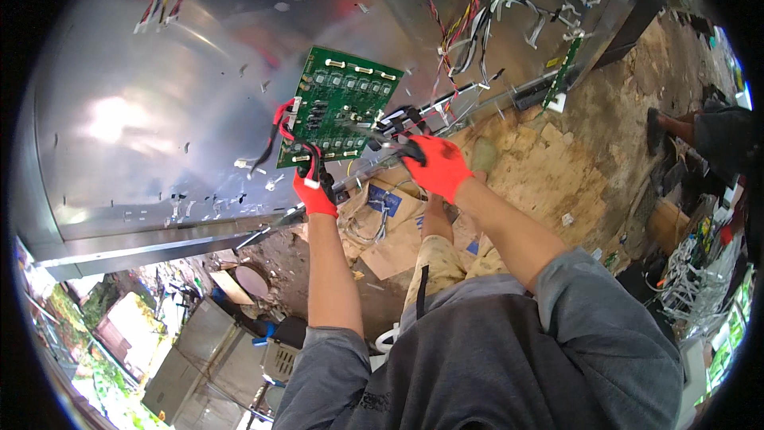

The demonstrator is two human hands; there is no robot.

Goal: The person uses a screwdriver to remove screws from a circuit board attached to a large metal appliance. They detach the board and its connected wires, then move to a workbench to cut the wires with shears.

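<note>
My left hand (317, 193), in a red glove with dark fingers, grips the lower edge of a green circuit board (348, 97). The board is tilted up over a metal surface, with rows of white connectors along its top and bottom. Red and black wires (285, 121) hang from its left side and pass over my left hand. My right hand (434, 163), in a matching glove, is closed around a slim dark hand tool (388, 142) at the board's lower right. The tool is blurred, so its exact kind is unclear.
The broad metal surface (159, 143) carries small white clips and scraps. Red, yellow and black cables (458, 24) lie at its far side, beside another narrow green board (563, 72). Flattened cardboard (390, 259) lies on the dirty floor. At right are tangled cables (692, 279) and another person's leg (676, 126).
</note>
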